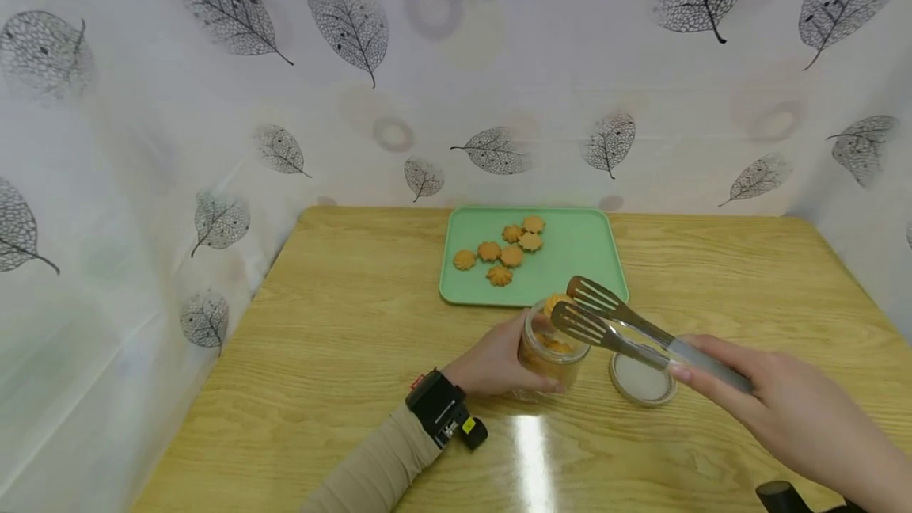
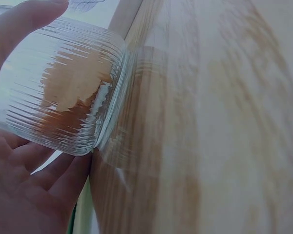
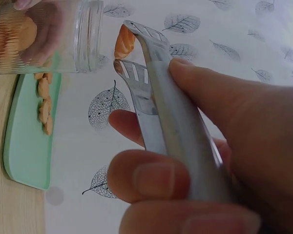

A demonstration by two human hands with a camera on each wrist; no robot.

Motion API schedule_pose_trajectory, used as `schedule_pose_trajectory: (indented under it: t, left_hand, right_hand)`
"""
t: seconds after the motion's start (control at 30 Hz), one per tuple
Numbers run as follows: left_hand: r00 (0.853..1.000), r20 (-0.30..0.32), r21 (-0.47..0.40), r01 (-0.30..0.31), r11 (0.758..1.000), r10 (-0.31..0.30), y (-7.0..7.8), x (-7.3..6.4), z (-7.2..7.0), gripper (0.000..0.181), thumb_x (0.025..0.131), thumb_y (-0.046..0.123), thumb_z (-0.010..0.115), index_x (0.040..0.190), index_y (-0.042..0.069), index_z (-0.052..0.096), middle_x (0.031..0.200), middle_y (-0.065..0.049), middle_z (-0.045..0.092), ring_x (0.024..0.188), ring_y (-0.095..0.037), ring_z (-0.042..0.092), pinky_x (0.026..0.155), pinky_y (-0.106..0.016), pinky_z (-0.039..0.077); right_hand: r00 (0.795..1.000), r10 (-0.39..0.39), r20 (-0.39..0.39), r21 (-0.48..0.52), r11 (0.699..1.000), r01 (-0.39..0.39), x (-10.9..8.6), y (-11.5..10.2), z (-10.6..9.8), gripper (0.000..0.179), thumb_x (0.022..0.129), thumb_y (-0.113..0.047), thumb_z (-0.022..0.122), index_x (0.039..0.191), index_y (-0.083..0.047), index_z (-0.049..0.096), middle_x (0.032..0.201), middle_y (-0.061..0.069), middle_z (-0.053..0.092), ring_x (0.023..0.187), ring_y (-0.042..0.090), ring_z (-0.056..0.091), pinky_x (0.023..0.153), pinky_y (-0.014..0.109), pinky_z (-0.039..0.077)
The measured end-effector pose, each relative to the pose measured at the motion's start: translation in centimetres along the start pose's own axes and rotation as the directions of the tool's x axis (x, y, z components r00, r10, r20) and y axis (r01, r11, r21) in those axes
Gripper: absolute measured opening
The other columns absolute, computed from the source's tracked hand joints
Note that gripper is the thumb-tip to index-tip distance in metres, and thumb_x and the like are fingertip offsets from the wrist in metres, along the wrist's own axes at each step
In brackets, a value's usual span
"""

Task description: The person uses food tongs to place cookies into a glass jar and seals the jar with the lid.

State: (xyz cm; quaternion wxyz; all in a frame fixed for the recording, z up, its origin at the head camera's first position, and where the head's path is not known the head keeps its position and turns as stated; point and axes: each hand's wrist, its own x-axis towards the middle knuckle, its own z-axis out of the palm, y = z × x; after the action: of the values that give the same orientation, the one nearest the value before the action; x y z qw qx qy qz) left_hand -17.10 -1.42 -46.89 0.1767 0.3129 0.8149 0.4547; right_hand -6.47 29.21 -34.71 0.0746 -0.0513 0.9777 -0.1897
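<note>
My left hand (image 1: 495,359) grips a ribbed glass jar (image 1: 559,374) standing on the table. Inside it, cookies (image 2: 75,80) show through the wall in the left wrist view. My right hand (image 1: 798,398) holds metal tongs (image 1: 684,351), with fingers and thumb around the handles. Between the slotted tips the tongs pinch one ridged, golden cookie (image 3: 124,43), just above the jar's mouth. Behind the jar lies a light green tray (image 1: 577,260) bearing several flower-shaped cookies (image 1: 511,256).
A round lid (image 1: 644,381) lies on the wooden table (image 1: 342,323), right of the jar and below the tongs. A curtain (image 1: 484,101) printed with leaves hangs behind and along the sides of the table.
</note>
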Motion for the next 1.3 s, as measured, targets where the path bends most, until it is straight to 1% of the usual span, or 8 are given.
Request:
schedule_pose_trajectory:
  t: [0.13,0.3,0.47,0.6,0.73,0.93,1.1,1.3]
  left_hand:
    - [1.000,-0.005,0.013,0.007,1.000,-0.007,0.0,0.0,0.0,0.108,0.075,0.049,0.086,0.162,0.033,0.025,0.142,0.002,0.056,0.127,-0.011,0.055,0.109,-0.038,0.047]
    - [1.000,-0.004,0.000,-0.004,1.000,0.004,0.0,-0.1,0.0,0.104,0.074,0.049,0.087,0.159,0.039,0.028,0.138,0.004,0.057,0.124,-0.009,0.056,0.108,-0.038,0.048]
    - [1.000,-0.002,-0.023,-0.011,1.000,0.011,0.1,-0.1,0.0,0.104,0.074,0.048,0.088,0.158,0.040,0.028,0.137,0.006,0.059,0.124,-0.007,0.057,0.109,-0.037,0.047]
    - [1.000,-0.008,-0.019,0.000,1.000,-0.001,0.2,0.0,-0.1,0.104,0.073,0.049,0.088,0.159,0.041,0.028,0.142,0.003,0.057,0.126,-0.009,0.055,0.109,-0.038,0.047]
    - [1.000,-0.008,-0.001,0.011,1.000,-0.011,0.2,0.0,-0.1,0.104,0.074,0.049,0.087,0.159,0.037,0.029,0.147,0.000,0.054,0.129,-0.012,0.054,0.109,-0.038,0.047]
    - [1.000,-0.005,-0.001,0.004,1.000,-0.004,0.0,0.1,0.0,0.099,0.075,0.046,0.087,0.157,0.031,0.034,0.150,0.002,0.053,0.133,-0.012,0.052,0.111,-0.038,0.045]
    - [1.000,-0.003,0.009,0.023,1.000,-0.023,0.0,0.1,0.0,0.100,0.075,0.048,0.086,0.158,0.029,0.034,0.152,0.001,0.051,0.135,-0.014,0.051,0.112,-0.039,0.045]
    - [1.000,-0.002,0.007,0.027,1.000,-0.027,0.1,0.1,0.0,0.093,0.074,0.049,0.087,0.152,0.023,0.043,0.148,0.004,0.054,0.132,-0.011,0.052,0.109,-0.038,0.046]
  right_hand:
    - [1.000,-0.012,0.004,0.014,1.000,0.012,-0.2,0.2,0.5,0.068,0.098,-0.057,0.055,0.140,-0.004,0.064,0.118,0.022,0.075,0.100,0.041,0.070,0.070,0.064,0.054]
    - [1.000,-0.008,0.007,0.019,1.000,0.008,-0.2,0.3,0.8,0.067,0.098,-0.057,0.056,0.139,-0.004,0.065,0.116,0.022,0.075,0.096,0.038,0.071,0.067,0.061,0.055]
    - [1.000,-0.017,-0.010,0.027,0.999,0.017,-0.3,0.2,0.9,0.064,0.097,-0.055,0.058,0.138,-0.006,0.066,0.115,0.020,0.075,0.094,0.035,0.071,0.066,0.060,0.055]
    - [1.000,-0.022,-0.017,0.034,0.999,0.023,-0.4,0.2,0.9,0.062,0.097,-0.054,0.059,0.138,-0.008,0.066,0.115,0.020,0.075,0.094,0.035,0.071,0.065,0.059,0.055]
    - [1.000,-0.010,0.011,0.033,0.999,0.010,-0.4,0.2,0.9,0.064,0.098,-0.055,0.058,0.140,-0.008,0.064,0.114,0.018,0.075,0.090,0.030,0.070,0.063,0.054,0.054]
    - [0.998,0.006,0.062,0.038,0.999,-0.008,-0.2,0.0,0.7,0.067,0.098,-0.057,0.055,0.144,-0.009,0.060,0.114,0.014,0.075,0.087,0.023,0.067,0.061,0.048,0.053]
    - [0.999,-0.017,0.028,0.088,0.996,0.015,0.2,-0.2,0.3,0.066,0.099,-0.052,0.057,0.144,-0.005,0.059,0.122,0.024,0.072,0.094,0.032,0.069,0.065,0.051,0.055]
    - [0.999,-0.027,-0.025,0.159,0.987,0.030,2.9,-0.7,-0.4,0.069,0.103,-0.049,0.053,0.152,-0.001,0.048,0.122,0.029,0.067,0.081,0.027,0.060,0.059,0.039,0.047]
